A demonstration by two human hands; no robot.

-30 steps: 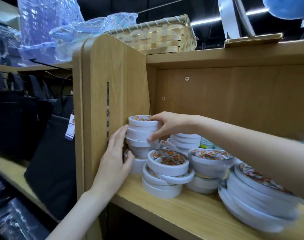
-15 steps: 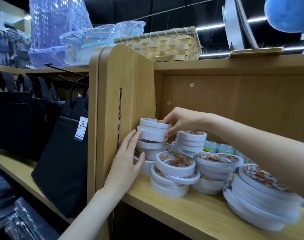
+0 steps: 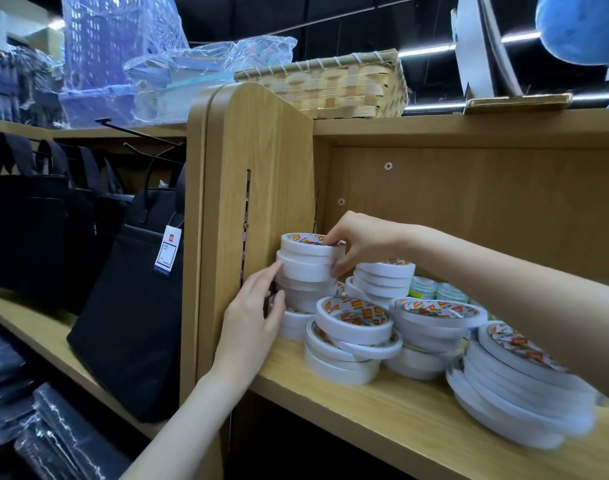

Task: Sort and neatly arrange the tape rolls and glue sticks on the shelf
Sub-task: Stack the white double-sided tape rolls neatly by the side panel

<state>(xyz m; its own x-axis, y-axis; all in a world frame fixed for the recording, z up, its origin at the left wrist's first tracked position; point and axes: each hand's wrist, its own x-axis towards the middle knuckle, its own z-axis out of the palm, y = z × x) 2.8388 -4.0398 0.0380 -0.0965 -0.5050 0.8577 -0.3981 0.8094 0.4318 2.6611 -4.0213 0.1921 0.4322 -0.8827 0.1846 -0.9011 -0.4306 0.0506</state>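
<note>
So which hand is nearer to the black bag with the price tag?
Left. The left hand is by the side panel next to the black bag, touching the tape stack; the right hand grips the stack's top, farther inside the shelf.

**Around the shelf**

A woven basket (image 3: 334,86) sits on top, beside plastic-wrapped purple crates (image 3: 123,60). A blue ball (image 3: 580,27) shows at the upper right. Black bags (image 3: 123,306) with a price tag (image 3: 167,251) hang at the left.

Two bare forearms, no sleeves, left hand (image 3: 253,327), right hand (image 3: 360,239), slender fingers (image 3: 261,277), short nails
</note>
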